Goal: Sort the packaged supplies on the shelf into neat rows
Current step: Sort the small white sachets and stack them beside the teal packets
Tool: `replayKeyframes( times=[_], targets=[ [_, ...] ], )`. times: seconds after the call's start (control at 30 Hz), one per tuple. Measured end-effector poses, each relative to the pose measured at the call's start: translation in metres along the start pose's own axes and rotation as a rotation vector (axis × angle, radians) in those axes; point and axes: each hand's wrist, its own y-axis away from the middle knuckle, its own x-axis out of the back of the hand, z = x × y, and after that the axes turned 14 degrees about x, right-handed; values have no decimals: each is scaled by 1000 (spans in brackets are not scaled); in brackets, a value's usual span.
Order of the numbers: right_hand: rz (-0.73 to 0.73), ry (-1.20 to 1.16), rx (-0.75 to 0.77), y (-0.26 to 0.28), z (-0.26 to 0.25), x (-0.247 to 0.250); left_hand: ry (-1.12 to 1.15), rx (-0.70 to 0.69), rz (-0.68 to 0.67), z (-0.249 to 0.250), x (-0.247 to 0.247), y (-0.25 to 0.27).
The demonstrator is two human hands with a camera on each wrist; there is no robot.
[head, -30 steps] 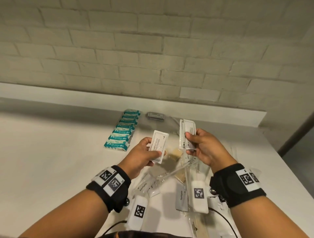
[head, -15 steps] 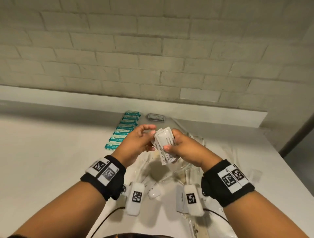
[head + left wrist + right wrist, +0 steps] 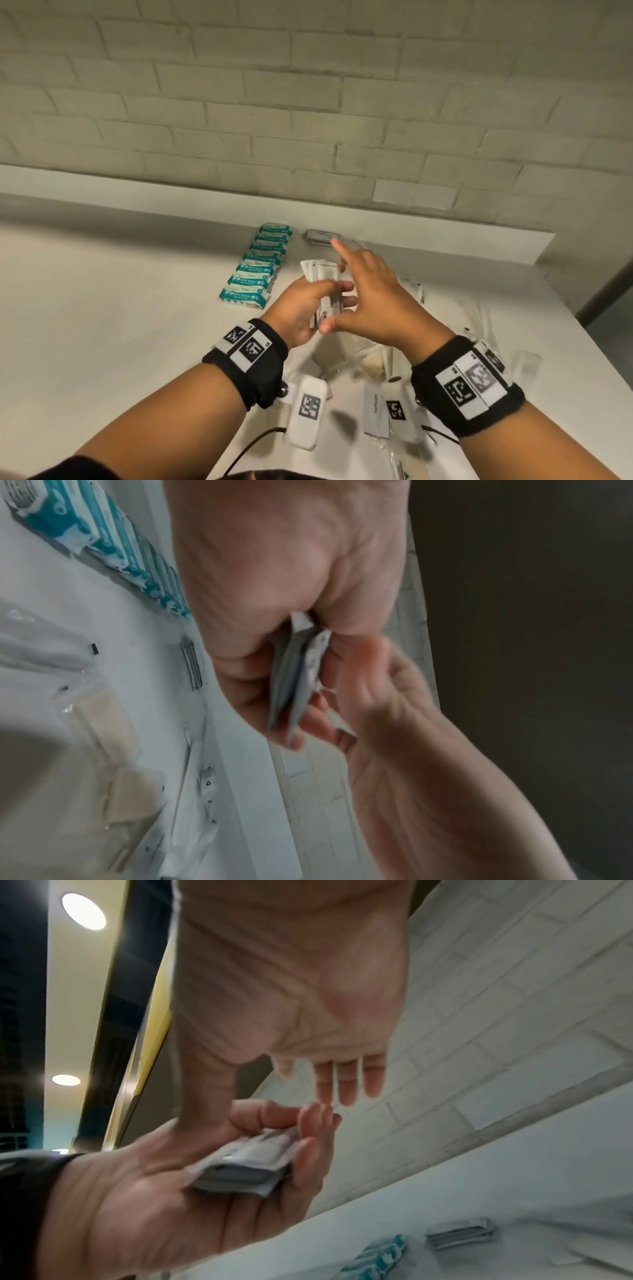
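Note:
My left hand (image 3: 337,293) grips a small stack of white sachets (image 3: 320,274) upright above the shelf (image 3: 102,325). The left wrist view shows the stack (image 3: 298,680) edge-on, pinched between thumb and fingers. In the right wrist view the stack (image 3: 246,1164) lies in the left palm. My right hand (image 3: 346,274) is spread beside the stack with straight fingers (image 3: 346,1085) and holds nothing. A row of teal-and-white packets (image 3: 257,267) lies to the left. A small grey stack of sachets (image 3: 323,236) sits at the back.
Loose clear-wrapped items (image 3: 370,359) and a white sachet (image 3: 376,411) lie scattered under and to the right of my hands. A raised ledge (image 3: 411,233) and a brick wall (image 3: 308,102) close off the back. The shelf's right edge (image 3: 599,359) is near.
A second ago each hand held its own sachets apart. The hands came together, the sachets joined into one stack in my left hand, and my right hand let go and spread its fingers.

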Motion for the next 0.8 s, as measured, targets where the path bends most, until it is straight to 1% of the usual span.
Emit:
replayKeyframes(
  times=[0.03, 0.07, 0.1, 0.2, 0.27, 0.37, 0.47, 0.5, 0.53, 0.57, 0.63, 0.7, 0.73, 0.8],
  targets=[
    [-100, 3, 56, 1, -4, 2, -31, 26, -38, 1, -2, 3],
    [-165, 19, 106, 1, -7, 3, -56, 54, -58, 1, -2, 3],
    [-172, 44, 151, 1, -8, 2, -58, 77, -68, 1, -2, 3],
    [-77, 105, 258, -2, -4, -2, -10, 110, -76, 4, -6, 6],
    [-98, 133, 301, -3, -1, -3, 35, 134, -103, 7, -7, 5],
    [-138, 233, 372, -6, 1, -5, 79, 144, -194, 9, -11, 5],
    [-141, 268, 392, -11, 6, -9, 108, 131, -131, 7, -10, -1],
    [-145, 221, 365, -13, 8, -9, 129, 121, -93, 7, -9, -5],
    [-144, 116, 302, -15, 11, -9, 168, 107, -56, 7, -8, -9],
    [-129, -41, 205, -18, 13, -6, 227, 87, -2, 9, -6, -14],
    [-44, -364, -37, -24, 18, -1, 319, -9, 102, 17, 1, -22],
    [33, -611, -274, -33, 27, -1, 360, -95, 136, 28, 7, -32],
    [27, -772, -372, -39, 33, -4, 369, -117, 137, 33, 8, -38],
    [31, -1096, -478, -50, 40, -12, 349, -131, 141, 38, 8, -48]
  ],
)
